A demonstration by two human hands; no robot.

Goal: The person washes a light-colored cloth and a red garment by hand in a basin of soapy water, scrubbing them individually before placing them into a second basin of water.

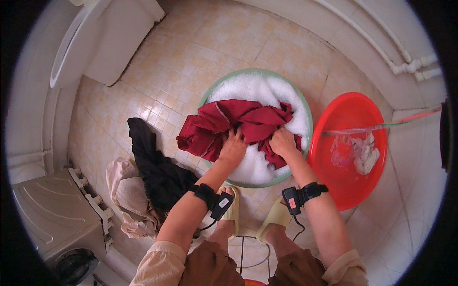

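Note:
A dark red garment [232, 121] lies bunched over white suds [250, 85] in a round green basin [256, 186], and part of it hangs past the basin's left rim. My left hand [234, 144] rests on its lower edge, thumb and some fingertips hidden in the folds. To the right, my right hand [281, 141] grips a gathered part of the same garment, its fingers bent into the cloth. Both wrists wear black straps with small devices.
A red plastic basin [322, 171] with whitish items leans by the right wall. Black cloth [157, 171] and pale clothing [127, 186] lie on the tiled floor, left. A washing machine [57, 211] stands lower left, a white toilet [107, 43] upper left. My slippered feet flank the green basin's near side.

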